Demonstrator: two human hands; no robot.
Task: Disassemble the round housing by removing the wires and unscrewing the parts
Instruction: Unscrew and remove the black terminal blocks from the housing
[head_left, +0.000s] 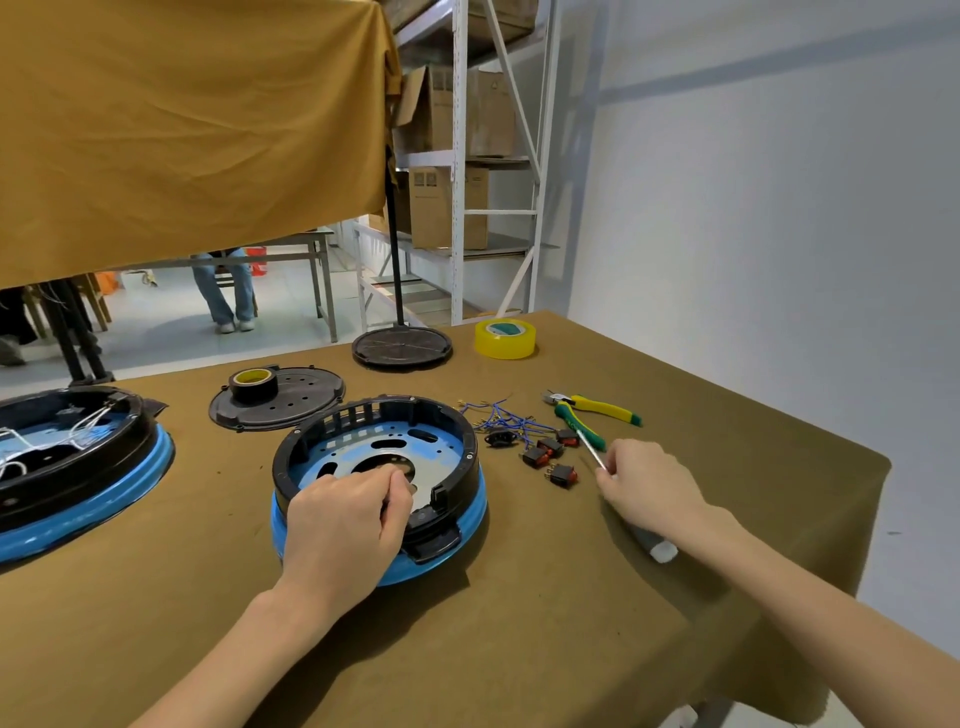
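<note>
The round housing (379, 467) is set mid-desk, its near rim gripped by the left hand (345, 512). Right of the housing, a screwdriver (592, 451) is pinched by the right hand (644, 480), beside the removed wires (501, 418).

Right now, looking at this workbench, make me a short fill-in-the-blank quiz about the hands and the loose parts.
1. The left hand reaches inside the round ____ with the blue rim.
2. The right hand holds a ____ by its shaft.
3. The red rocker switches lie between the housing and the ____ hand.
4. The pliers have yellow and ____ handles.

Missing words: housing; screwdriver; right; green
</note>
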